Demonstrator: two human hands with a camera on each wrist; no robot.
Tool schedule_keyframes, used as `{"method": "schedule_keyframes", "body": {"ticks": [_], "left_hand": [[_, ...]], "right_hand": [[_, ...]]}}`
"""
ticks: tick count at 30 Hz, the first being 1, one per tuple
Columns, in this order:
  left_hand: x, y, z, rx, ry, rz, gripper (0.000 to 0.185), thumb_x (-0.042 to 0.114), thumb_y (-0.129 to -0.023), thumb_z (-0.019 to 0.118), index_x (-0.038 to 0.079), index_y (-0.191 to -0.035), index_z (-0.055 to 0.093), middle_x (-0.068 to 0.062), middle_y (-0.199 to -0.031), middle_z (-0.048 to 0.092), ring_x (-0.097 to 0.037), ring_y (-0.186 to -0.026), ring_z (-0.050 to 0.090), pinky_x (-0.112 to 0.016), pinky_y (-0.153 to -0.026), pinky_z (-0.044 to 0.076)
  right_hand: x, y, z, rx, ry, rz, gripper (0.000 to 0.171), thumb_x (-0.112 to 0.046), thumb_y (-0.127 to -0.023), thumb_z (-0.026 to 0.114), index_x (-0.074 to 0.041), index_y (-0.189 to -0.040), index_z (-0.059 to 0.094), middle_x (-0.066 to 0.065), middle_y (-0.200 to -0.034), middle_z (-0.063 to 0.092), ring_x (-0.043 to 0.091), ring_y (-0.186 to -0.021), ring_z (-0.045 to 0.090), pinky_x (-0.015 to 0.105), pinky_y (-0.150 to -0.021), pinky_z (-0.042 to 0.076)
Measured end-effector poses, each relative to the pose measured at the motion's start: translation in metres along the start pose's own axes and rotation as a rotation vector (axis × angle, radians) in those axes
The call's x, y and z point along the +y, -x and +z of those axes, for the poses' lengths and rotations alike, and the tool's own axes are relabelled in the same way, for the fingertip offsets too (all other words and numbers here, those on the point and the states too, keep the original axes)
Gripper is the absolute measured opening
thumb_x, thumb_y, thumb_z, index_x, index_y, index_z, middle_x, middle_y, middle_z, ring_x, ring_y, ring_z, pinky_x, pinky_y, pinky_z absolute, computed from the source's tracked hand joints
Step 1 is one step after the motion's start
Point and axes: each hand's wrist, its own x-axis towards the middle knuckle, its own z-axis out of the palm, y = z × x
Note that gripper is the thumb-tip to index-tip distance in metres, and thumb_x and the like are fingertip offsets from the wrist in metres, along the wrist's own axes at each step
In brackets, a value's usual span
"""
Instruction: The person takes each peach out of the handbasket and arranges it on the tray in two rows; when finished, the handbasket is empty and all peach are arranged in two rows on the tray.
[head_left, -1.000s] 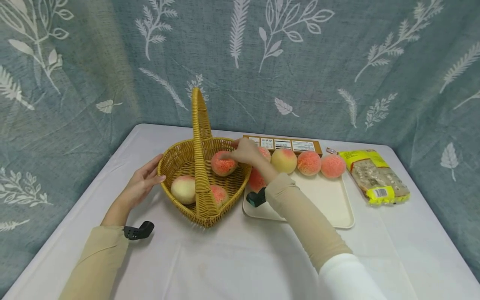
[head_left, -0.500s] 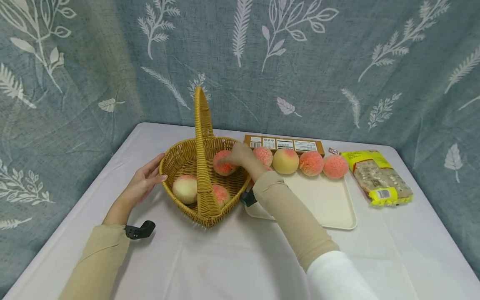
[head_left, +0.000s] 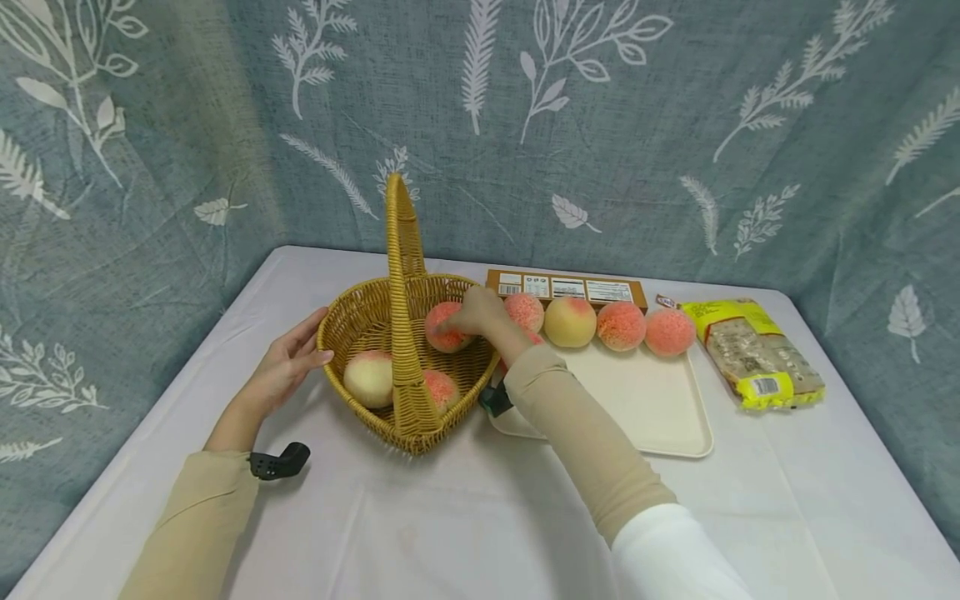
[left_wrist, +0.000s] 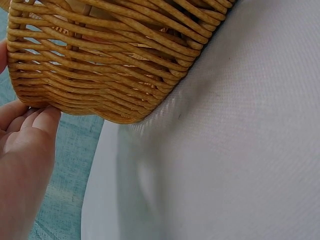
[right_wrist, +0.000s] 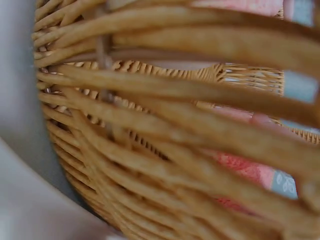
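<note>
At the centre of the head view, the right hand (head_left: pixel 474 312) curled its fingers round a pink peach (head_left: pixel 444 327), held just inside the far rim of the wicker basket (head_left: pixel 358 320). The left hand (head_left: pixel 287 367), fingers nearly straight, touched the basket's left wall. Two more peaches lay inside. Right of the basket, four peaches lined the cream tray (head_left: pixel 652 408).
</note>
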Motion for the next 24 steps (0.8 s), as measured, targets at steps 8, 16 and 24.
{"method": "schedule_keyframes", "body": {"ticks": [8, 16, 24], "left_hand": [[-0.0017, 0.0012, 0.0001, 0.003, -0.001, 0.003, 0.077, -0.007, -0.094, 0.048, -0.004, -0.153, -0.001, -0.023, -0.159, -0.006, -0.035, -0.146, 0.0, -0.022, -0.113, 0.025], [-0.0025, 0.0018, 0.0005, 0.0, -0.008, 0.017, 0.076, -0.008, -0.094, 0.048, -0.006, -0.152, -0.001, -0.024, -0.159, -0.006, -0.037, -0.146, 0.0, -0.02, -0.112, 0.026], [-0.0036, 0.0013, 0.0003, 0.001, -0.006, 0.02, 0.076, -0.008, -0.094, 0.047, -0.006, -0.153, -0.001, -0.023, -0.16, -0.006, -0.035, -0.146, -0.001, -0.02, -0.112, 0.025]], "right_hand": [[0.0014, 0.0014, 0.0041, 0.056, 0.01, -0.037, 0.053, -0.041, -0.077, 0.081, -0.015, -0.058, 0.039, -0.004, -0.052, 0.029, 0.013, -0.052, 0.033, 0.025, -0.048, 0.032], [0.0025, 0.0007, 0.0025, 0.052, -0.036, -0.039, 0.059, -0.039, -0.077, 0.08, -0.016, -0.051, 0.033, -0.006, -0.047, 0.021, 0.008, -0.043, 0.02, 0.023, -0.043, 0.026], [0.0062, 0.0078, -0.0053, 0.127, -0.233, -0.111, 0.061, -0.034, -0.076, 0.083, -0.017, -0.051, 0.03, -0.007, -0.047, 0.018, 0.006, -0.041, 0.016, 0.023, -0.042, 0.02]]}}
